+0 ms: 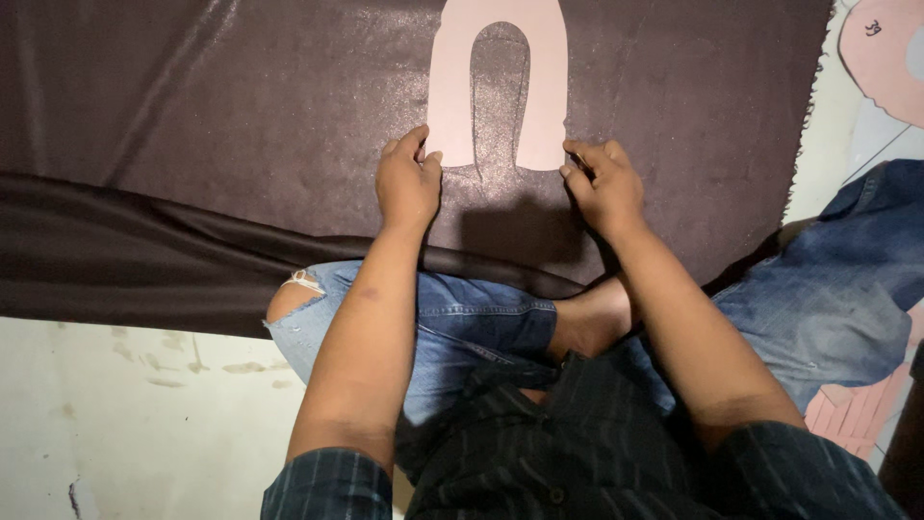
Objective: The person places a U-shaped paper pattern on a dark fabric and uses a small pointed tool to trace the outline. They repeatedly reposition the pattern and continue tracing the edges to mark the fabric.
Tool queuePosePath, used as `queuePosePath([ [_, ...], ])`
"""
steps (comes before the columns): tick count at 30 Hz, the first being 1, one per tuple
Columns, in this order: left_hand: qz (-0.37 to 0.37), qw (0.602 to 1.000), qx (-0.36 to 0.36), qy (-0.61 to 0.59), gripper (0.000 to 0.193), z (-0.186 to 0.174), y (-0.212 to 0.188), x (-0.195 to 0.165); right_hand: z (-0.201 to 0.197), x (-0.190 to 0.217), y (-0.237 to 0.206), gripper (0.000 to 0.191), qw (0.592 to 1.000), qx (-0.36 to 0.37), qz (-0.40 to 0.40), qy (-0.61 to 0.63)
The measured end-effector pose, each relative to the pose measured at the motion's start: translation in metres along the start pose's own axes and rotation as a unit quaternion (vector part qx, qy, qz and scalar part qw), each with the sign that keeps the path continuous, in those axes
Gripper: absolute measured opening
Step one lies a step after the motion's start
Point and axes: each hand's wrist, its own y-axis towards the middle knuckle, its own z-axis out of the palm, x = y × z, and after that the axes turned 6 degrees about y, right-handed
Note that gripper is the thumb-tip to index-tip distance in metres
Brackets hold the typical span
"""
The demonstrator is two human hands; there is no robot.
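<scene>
On the floor, a dark brown fabric sheet [241, 116] carries a pale pink U-shaped paper pattern [498, 77]. Left hand [408, 183] presses its left leg down, fingers flat. Right hand [602, 183] rests curled at its right leg; whether it grips anything is unclear.

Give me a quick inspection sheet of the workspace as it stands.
Surface: dark brown fabric spread over a pale floor, near edge folded.
Job's things: pale pink U-shaped template lying flat on the fabric.
Clutter: another pink cut-out at far right.
Grippers: left hand presses the template's left leg; right hand at the right leg, pinching something unclear.
Cables: nothing seen.
Surroundings: sitter's jeans, blue denim.
</scene>
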Motion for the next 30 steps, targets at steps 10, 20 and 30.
queuePosePath([
  [10,-0.043,0.999,0.028,-0.002,0.040,-0.003,0.000,-0.005,-0.001,0.002,0.000,0.031,1.000,0.010,0.014,-0.001],
  [20,-0.026,0.999,0.009,-0.026,0.037,-0.001,0.000,-0.001,0.000,0.001,0.001,0.029,1.000,0.002,-0.007,-0.010],
  [30,-0.008,1.000,0.003,-0.018,0.036,0.000,0.001,0.001,0.008,-0.033,0.004,0.025,0.997,-0.042,-0.024,0.056],
])
